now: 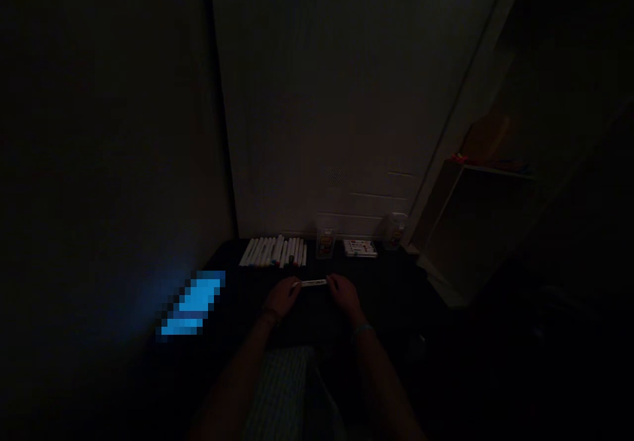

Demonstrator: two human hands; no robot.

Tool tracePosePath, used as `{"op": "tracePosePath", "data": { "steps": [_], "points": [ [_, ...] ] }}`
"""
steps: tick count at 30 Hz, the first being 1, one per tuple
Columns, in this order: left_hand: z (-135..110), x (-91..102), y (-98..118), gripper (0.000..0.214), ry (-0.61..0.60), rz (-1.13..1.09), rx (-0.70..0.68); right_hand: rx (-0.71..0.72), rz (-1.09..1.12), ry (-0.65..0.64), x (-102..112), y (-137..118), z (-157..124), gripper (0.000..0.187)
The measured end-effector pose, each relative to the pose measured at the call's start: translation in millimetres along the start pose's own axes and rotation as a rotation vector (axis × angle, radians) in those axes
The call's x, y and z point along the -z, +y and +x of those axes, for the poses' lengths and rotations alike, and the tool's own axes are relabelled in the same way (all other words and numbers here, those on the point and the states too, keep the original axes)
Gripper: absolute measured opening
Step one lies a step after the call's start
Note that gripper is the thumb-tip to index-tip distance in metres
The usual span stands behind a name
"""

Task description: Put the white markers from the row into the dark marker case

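Note:
The room is very dark. Over a dark table (pixel 396 282), my left hand (pixel 281 298) and my right hand (pixel 343 296) each pinch one end of a white marker (pixel 314 283), held level between them. A row of several white markers (pixel 274 252) lies side by side at the table's back edge, just beyond my hands.
Two clear containers (pixel 325 243) (pixel 395 230) stand at the back by the wall, with a flat printed pack (pixel 360 248) between them. A glowing blue screen (pixel 194 304) lies at the table's left. A low shelf (pixel 475 223) stands to the right.

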State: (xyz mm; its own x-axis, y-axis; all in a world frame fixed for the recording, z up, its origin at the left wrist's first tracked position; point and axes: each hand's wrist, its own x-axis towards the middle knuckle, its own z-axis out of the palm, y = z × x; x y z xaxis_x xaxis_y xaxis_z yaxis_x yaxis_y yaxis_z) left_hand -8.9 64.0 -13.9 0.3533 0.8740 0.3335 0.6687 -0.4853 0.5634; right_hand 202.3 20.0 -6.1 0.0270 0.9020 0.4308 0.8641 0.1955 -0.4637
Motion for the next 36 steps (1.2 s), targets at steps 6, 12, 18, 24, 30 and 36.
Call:
{"op": "tracePosePath", "data": {
  "steps": [6, 12, 18, 24, 30, 36],
  "points": [
    [-0.9, 1.6, 2.1, 0.033, -0.020, -0.016, -0.001, 0.007, 0.006, -0.005, 3.2, -2.8, -0.8, 0.035],
    [0.0, 1.0, 1.3, 0.033, -0.021, -0.015, 0.073, -0.043, 0.004, -0.037, 5.7, -5.5, 0.0, 0.033],
    [-0.6, 2.9, 1.5, 0.032, -0.030, -0.019, 0.054, -0.049, 0.009, -0.019, 5.1, -5.8, -0.5, 0.036],
    [-1.2, 3.1, 3.0, 0.028, -0.027, -0.016, 0.032, -0.036, 0.013, -0.026, 6.7, -6.1, -0.3, 0.035],
    [-1.6, 1.0, -0.5, 0.026, -0.022, -0.013, 0.025, -0.044, 0.017, -0.037, 6.1, -4.1, 0.5, 0.033],
    [-2.3, 0.2, -0.8, 0.027, -0.014, -0.028, 0.037, -0.043, 0.008, -0.058, 3.6, -1.0, 1.4, 0.034]
  ]
}}
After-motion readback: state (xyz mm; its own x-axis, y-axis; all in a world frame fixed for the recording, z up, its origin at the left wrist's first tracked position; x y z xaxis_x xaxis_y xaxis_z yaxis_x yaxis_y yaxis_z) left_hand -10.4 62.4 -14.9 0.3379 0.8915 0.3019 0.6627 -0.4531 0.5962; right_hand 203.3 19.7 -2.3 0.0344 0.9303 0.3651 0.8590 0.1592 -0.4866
